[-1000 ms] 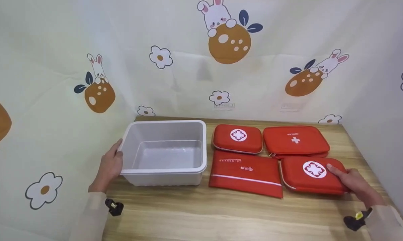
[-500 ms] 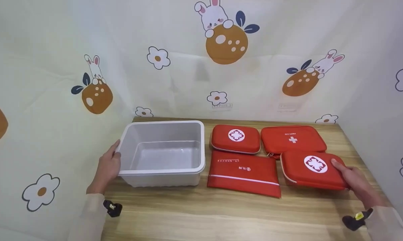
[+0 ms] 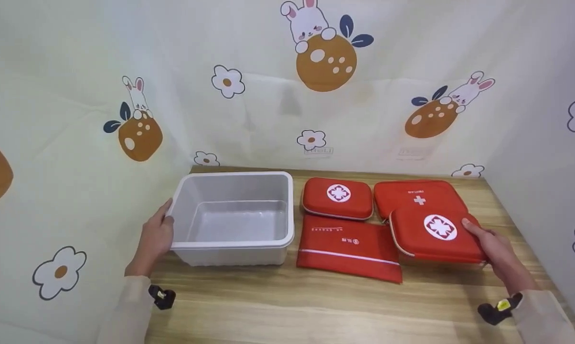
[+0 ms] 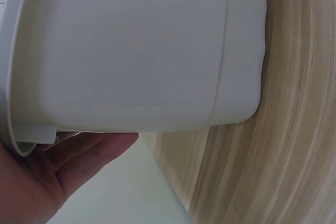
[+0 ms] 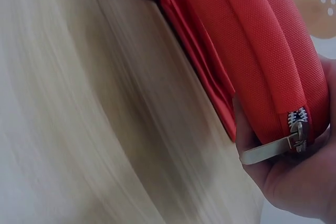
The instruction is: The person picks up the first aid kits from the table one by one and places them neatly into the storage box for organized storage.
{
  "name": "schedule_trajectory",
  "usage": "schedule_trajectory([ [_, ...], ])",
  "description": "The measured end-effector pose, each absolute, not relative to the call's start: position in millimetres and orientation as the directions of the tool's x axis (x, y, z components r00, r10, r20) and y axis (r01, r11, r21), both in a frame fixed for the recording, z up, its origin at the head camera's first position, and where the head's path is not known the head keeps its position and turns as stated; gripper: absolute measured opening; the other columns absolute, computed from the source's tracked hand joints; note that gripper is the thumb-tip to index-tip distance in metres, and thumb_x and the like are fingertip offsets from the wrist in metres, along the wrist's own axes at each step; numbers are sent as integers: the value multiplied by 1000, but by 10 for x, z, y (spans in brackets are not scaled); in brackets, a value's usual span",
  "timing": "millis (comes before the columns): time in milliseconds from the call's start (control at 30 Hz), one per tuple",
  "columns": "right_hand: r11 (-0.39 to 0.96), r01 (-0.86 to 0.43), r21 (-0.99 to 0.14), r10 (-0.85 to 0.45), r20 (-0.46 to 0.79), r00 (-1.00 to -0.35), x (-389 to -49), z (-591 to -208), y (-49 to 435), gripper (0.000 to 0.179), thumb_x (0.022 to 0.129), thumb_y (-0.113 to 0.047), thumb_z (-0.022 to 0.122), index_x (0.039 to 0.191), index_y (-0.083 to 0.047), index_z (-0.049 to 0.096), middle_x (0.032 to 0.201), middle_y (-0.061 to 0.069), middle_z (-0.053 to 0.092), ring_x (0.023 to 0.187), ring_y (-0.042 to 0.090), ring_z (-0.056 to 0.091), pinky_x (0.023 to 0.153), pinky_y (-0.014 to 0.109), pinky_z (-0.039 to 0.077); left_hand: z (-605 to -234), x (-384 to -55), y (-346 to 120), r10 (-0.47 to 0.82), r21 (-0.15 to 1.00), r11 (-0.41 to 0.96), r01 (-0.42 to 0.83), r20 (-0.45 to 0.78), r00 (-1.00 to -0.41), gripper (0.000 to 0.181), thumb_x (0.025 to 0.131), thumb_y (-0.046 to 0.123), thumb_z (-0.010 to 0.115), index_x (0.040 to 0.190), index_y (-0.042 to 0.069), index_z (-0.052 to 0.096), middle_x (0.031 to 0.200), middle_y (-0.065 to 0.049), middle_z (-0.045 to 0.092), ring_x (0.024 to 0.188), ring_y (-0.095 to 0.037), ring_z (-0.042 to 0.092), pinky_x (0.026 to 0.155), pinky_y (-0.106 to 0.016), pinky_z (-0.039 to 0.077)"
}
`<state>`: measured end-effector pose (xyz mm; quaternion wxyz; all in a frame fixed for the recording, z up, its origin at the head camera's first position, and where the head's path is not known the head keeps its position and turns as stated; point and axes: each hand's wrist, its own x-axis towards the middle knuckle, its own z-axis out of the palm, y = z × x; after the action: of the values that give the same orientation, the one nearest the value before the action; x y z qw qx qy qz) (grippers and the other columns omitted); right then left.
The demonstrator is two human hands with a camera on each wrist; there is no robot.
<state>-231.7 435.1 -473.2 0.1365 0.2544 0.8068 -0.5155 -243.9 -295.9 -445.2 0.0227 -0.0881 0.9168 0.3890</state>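
My right hand [image 3: 500,253] grips the right end of a red first aid case [image 3: 431,236] with a white round emblem, thumb on top and fingers beneath. The case hangs above the table, and its zipper pull [image 5: 270,150] shows in the right wrist view. Behind it, partly covered, lies a flat red first aid pouch [image 3: 442,191] with a white cross. My left hand [image 3: 154,236] holds the left rim of a grey-white plastic tub [image 3: 237,244]. In the left wrist view, its fingers [image 4: 97,156] lie against the tub's outer wall below the rim.
Right of the tub sit a smaller red first aid case [image 3: 337,205] and, in front of it, a flat red pouch [image 3: 347,251] with a white stripe. Printed curtains [image 3: 249,114] enclose the wooden table [image 3: 268,306] at the back and sides.
My right hand has lifted the red first aid case off the table and moved it left and back, over part of the cross-marked pouch. The left hand and tub have stayed in place.
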Motion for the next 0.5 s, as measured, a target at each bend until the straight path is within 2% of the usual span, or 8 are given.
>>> schedule_trajectory([
  [267, 249, 494, -833, 233, -443, -865, -2372, -4651, 4106, 113, 85, -74, 56, 155, 3, 14, 95, -12, 58, 82, 7, 62, 71, 24, 56, -4453, -2449, -2959, -136, 708, 684, -178, -116, -984, 58, 106, 23, 14, 162, 13, 7, 167, -18, 12, 154, -44, 13, 125, -62, 14],
  [433, 226, 455, -861, 224, -409, -885, -2404, -4617, 3947, 96, 86, -71, 58, 145, -2, 29, 90, -14, 60, 79, 6, 64, 67, 24, 56, -4453, -2451, -2962, -141, 698, 691, -189, -126, -982, 58, 105, 22, 13, 162, 13, 8, 167, -19, 14, 154, -44, 14, 126, -60, 15],
  [500, 221, 453, -864, 223, -408, -886, -2416, -4595, 3893, 93, 86, -71, 59, 143, -4, 31, 91, -13, 59, 79, 6, 63, 67, 24, 56, -4455, -2453, -2966, -143, 700, 689, -191, -127, -981, 58, 105, 23, 13, 162, 13, 8, 167, -19, 14, 154, -44, 14, 126, -59, 15],
])
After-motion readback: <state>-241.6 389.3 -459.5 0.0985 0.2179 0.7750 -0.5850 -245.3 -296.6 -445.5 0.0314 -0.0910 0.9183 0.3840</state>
